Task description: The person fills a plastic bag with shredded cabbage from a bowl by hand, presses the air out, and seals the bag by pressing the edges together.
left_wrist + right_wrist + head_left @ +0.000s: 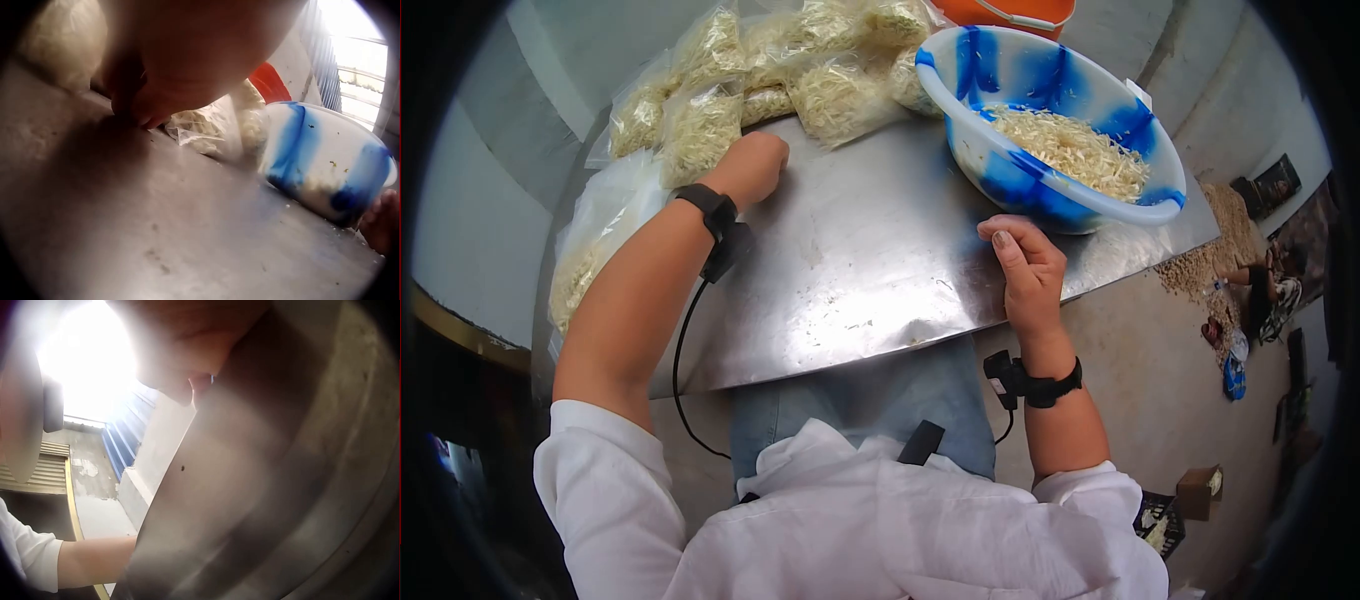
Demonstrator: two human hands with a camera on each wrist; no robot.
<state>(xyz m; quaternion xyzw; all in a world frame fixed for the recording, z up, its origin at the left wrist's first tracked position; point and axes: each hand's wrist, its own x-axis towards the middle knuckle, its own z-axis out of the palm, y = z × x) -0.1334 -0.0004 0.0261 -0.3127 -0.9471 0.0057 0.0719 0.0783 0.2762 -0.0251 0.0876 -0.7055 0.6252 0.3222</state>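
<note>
My left hand [755, 168] is low over the metal tabletop [850, 250], beside a clear bag of pale shreds [700, 130]. In the left wrist view its fingers [147, 112] bend down to the metal; whether they pinch anything I cannot tell. Another filled bag [203, 128] lies just beyond them. My right hand [1035, 265] is raised at the near side of a blue-and-white basin [1025, 185], thumb and fingers loosely bent, with nothing seen in them. Pale shredded strips [1080, 150] partly fill the basin.
Several more filled bags [840, 97] are heaped along the far edge. Whitish plastic bags [615, 215] lie at the left edge. An orange bucket [1020, 12] stands behind the basin. On the floor at right, a person [1275, 285] is beside a brownish pile [1225, 235].
</note>
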